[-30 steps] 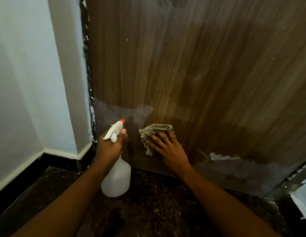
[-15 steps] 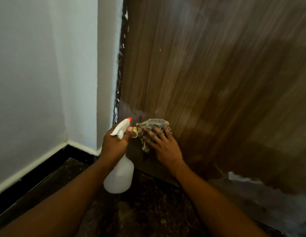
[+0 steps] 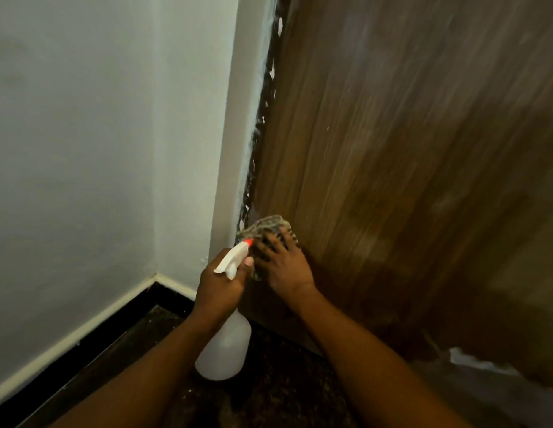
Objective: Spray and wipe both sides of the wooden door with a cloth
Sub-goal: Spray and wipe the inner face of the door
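Observation:
The brown wooden door [image 3: 392,156] fills the right of the view, its veneer peeled away along the bottom. My right hand [image 3: 281,261] presses a crumpled grey cloth [image 3: 269,225] flat against the door's lower left part, close to the frame edge. My left hand [image 3: 221,282] grips the neck of a white spray bottle [image 3: 226,350] with an orange nozzle tip [image 3: 248,241]. The bottle hangs upright just left of the cloth, above the floor.
A white wall [image 3: 99,149] with a white and black skirting [image 3: 84,332] stands at the left. A chipped dark door frame edge [image 3: 263,128] runs between wall and door. The floor is dark speckled stone [image 3: 284,390].
My right hand has slid the cloth leftward along the door's lower part, up to the frame edge. The left hand with the bottle has stayed beside it; the view has swung left.

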